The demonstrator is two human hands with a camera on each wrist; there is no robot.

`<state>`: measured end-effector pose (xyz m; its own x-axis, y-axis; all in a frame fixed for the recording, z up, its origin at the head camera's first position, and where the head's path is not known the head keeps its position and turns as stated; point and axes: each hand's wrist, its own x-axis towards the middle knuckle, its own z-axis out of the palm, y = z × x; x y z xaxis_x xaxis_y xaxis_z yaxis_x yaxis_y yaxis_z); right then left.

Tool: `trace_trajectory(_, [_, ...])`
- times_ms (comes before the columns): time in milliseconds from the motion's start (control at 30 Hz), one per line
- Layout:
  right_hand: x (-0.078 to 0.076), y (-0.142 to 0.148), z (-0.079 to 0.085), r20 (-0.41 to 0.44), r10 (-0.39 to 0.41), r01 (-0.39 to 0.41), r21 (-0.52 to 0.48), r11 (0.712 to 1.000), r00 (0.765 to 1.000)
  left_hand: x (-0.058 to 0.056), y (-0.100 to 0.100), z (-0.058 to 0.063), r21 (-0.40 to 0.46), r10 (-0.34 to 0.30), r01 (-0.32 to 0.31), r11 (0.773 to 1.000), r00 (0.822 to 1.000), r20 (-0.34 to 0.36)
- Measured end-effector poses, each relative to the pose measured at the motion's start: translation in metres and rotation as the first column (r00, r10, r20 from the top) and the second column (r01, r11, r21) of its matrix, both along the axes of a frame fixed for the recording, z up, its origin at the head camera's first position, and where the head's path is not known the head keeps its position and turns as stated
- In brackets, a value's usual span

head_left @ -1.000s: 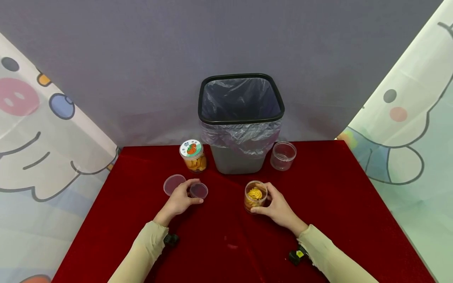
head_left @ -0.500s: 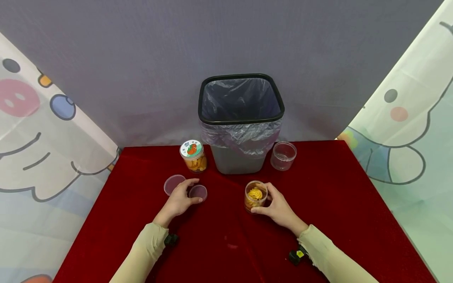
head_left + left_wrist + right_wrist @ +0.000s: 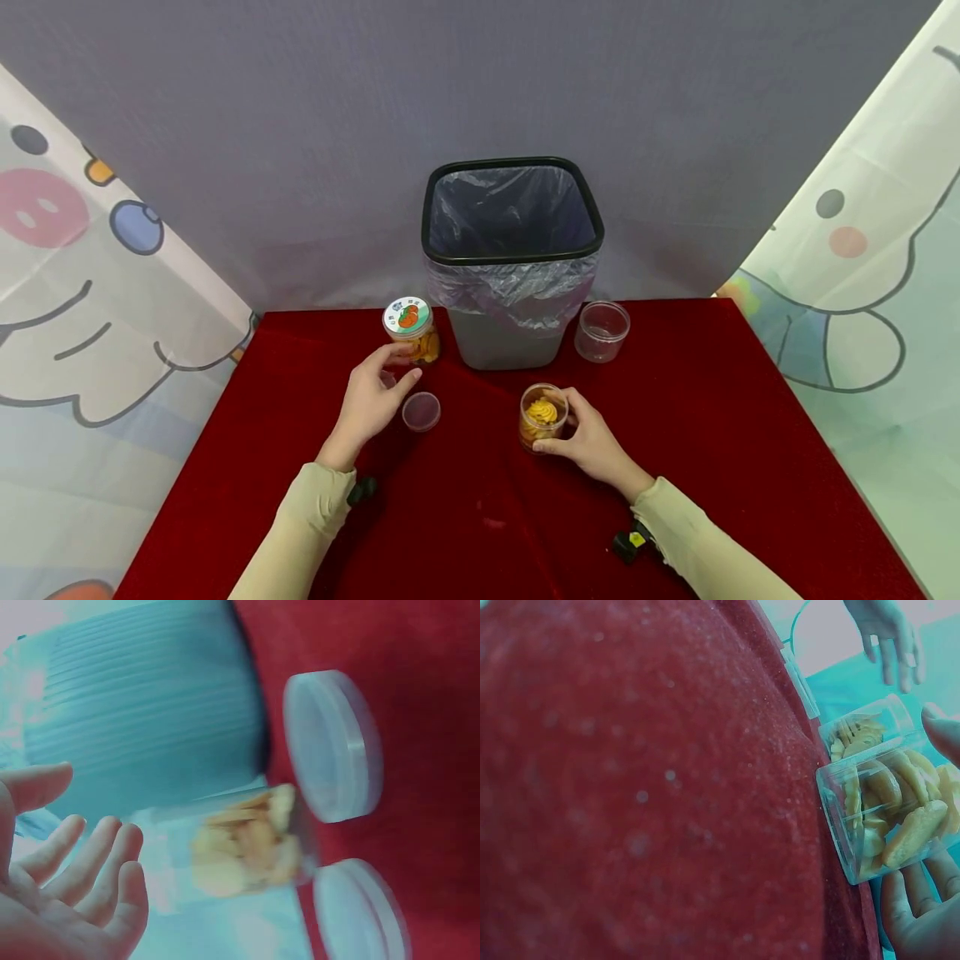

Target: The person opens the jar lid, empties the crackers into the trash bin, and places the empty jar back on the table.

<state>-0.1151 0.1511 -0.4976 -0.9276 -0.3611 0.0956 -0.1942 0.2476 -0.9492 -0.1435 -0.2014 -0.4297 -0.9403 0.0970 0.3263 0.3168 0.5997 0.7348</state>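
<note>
My right hand (image 3: 595, 446) holds a clear open jar (image 3: 529, 433) of yellow cookies, fingers and thumb around its side. Beyond it in the right wrist view shows the second, lidded jar (image 3: 859, 735). In the head view this jar stands left of the bin, with an orange picture on its lid. My left hand (image 3: 366, 402) hovers in front of it, fingers spread and holding nothing; the fingertips overlap the jar's lower part in this view. Two clear round lids lie on the cloth: one lid (image 3: 422, 412) beside the left hand, the other lid (image 3: 387, 380) mostly hidden behind it.
A grey bin (image 3: 506, 342) with a plastic liner and black rim stands at the back middle. Right of it is an empty clear jar (image 3: 600, 335). Red cloth (image 3: 675, 400) covers the table, with a grey curtain (image 3: 315, 125) behind.
My left hand has left the nearer lid and moved forward toward the lidded jar, its fingers spreading. The right hand and its jar have stayed in place.
</note>
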Motion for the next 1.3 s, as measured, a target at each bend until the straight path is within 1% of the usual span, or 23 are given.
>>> trace_trajectory(100, [0.000,0.000,0.000,-0.012,0.002,-0.002,-0.002,1.000,1.000,-0.002,0.005,0.014,-0.015,0.007,-0.008,1.000,0.999,-0.052])
trace_trajectory(300, [0.000,0.000,-0.001,-0.014,0.003,-0.003,-0.004,1.000,1.000,-0.006,0.016,0.038,-0.041,-0.009,0.003,0.999,0.989,-0.148])
trace_trajectory(567, [0.000,0.000,-0.001,-0.020,0.003,-0.003,-0.002,1.000,1.000,-0.011,0.029,0.073,-0.053,-0.038,0.030,0.998,0.986,-0.164])
trace_trajectory(700, [0.000,0.000,-0.001,-0.018,0.001,-0.001,0.002,1.000,1.000,-0.016,0.034,0.090,-0.063,-0.053,0.043,0.997,0.985,-0.165])
trace_trajectory(800, [0.000,0.000,-0.001,-0.013,-0.003,0.003,0.006,1.000,1.000,-0.021,0.039,0.102,-0.082,-0.057,0.047,0.996,0.989,-0.135])
trace_trajectory(900, [0.001,-0.001,-0.001,-0.010,-0.005,0.005,0.007,1.000,1.000,-0.025,0.044,0.113,-0.108,-0.059,0.050,0.993,0.995,-0.083])
trace_trajectory(1000, [0.001,-0.001,-0.001,-0.012,-0.006,0.006,0.008,1.000,1.000,-0.029,0.048,0.123,-0.126,-0.046,0.042,0.991,0.999,-0.027])
trace_trajectory(1133, [0.001,0.000,0.000,-0.019,-0.008,0.008,0.013,1.000,1.000,-0.034,0.053,0.133,-0.131,-0.033,0.037,0.991,0.999,0.033])
trace_trajectory(1300, [0.001,0.000,0.000,-0.017,-0.012,0.012,0.017,1.000,1.000,-0.039,0.061,0.142,-0.101,-0.040,0.050,0.994,0.994,0.099])
